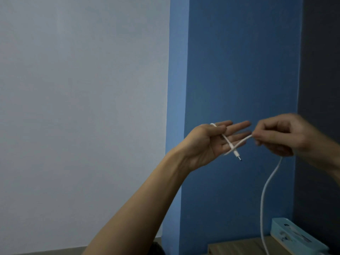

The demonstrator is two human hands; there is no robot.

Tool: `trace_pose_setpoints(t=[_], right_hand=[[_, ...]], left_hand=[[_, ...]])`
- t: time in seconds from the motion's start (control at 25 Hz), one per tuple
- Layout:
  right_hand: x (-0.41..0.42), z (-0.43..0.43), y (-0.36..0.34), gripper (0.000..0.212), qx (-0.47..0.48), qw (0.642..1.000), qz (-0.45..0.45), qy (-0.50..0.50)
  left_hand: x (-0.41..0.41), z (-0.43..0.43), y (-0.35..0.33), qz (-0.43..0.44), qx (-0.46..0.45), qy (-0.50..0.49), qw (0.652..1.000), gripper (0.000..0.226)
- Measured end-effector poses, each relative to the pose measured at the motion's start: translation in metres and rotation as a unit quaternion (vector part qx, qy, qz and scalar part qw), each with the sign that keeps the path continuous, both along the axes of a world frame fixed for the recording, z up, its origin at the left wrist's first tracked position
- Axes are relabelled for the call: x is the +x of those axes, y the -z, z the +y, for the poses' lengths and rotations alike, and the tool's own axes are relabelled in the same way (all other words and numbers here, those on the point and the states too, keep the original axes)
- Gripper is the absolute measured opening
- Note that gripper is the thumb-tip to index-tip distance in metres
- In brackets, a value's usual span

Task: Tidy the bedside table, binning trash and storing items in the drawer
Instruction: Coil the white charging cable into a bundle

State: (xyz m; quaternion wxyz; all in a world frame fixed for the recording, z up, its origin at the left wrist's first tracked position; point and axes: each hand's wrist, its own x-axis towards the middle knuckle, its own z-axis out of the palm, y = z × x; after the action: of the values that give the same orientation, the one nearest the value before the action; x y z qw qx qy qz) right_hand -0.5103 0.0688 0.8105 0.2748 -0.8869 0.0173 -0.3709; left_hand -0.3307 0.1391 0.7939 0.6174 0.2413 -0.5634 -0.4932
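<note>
Setting: domestic room, likely a bedroom. Evidence: plain pale wall [82, 89]; blue-painted wall [239, 70]; wooden tabletop [237, 248] against it, bearing a light-blue box [294, 236].

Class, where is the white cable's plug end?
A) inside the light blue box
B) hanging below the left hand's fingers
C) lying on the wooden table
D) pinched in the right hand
B: the plug dangles under the fingers of the left hand; the right hand pinches the white cable farther along.
</note>
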Motion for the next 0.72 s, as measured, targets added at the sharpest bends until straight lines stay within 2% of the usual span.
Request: trace_pose_setpoints(t=[0.08, 0.16, 0.28, 0.36, 0.44, 0.52, 0.64, 0.72], right_hand=[[0.003, -0.004, 0.004, 0.052, 0.006, 0.996, 0.087, 0.018], [0.008, -0.007, 0.009, 0.045, 0.059, 0.985, 0.160, 0.018], [0.016, -0.011, 0.016, 0.021, 0.115, 0.972, 0.202, 0.041], [0.023, -0.012, 0.023, 0.022, 0.131, 0.972, 0.190, 0.049], [0.029, -0.011, 0.029, 0.033, 0.135, 0.978, 0.155, 0.032], [0.036, -0.006, 0.033, 0.013, 0.117, 0.987, 0.109, 0.020], [0.043, -0.006, 0.035, 0.036, 0.127, 0.990, 0.044, 0.031], [0.049, -0.011, 0.036, 0.038, 0.129, 0.990, -0.002, 0.053]], left_hand=[[0.000, 0.000, -0.001, -0.022, 0.000, -0.032, 0.999, 0.049], [0.000, 0.003, -0.003, -0.049, -0.034, -0.052, 0.997, 0.058], [0.004, 0.007, -0.009, -0.009, -0.056, -0.056, 0.997, 0.048], [0.003, 0.011, -0.011, -0.002, -0.066, -0.033, 0.997, 0.036], [0.003, 0.015, -0.011, -0.048, -0.090, -0.011, 0.995, 0.036], [0.000, 0.018, -0.009, -0.104, -0.101, -0.012, 0.989, 0.047], [-0.005, 0.019, -0.008, -0.147, -0.098, 0.004, 0.984, 0.041], [-0.006, 0.018, -0.008, -0.158, -0.076, 0.012, 0.985, 0.052]])
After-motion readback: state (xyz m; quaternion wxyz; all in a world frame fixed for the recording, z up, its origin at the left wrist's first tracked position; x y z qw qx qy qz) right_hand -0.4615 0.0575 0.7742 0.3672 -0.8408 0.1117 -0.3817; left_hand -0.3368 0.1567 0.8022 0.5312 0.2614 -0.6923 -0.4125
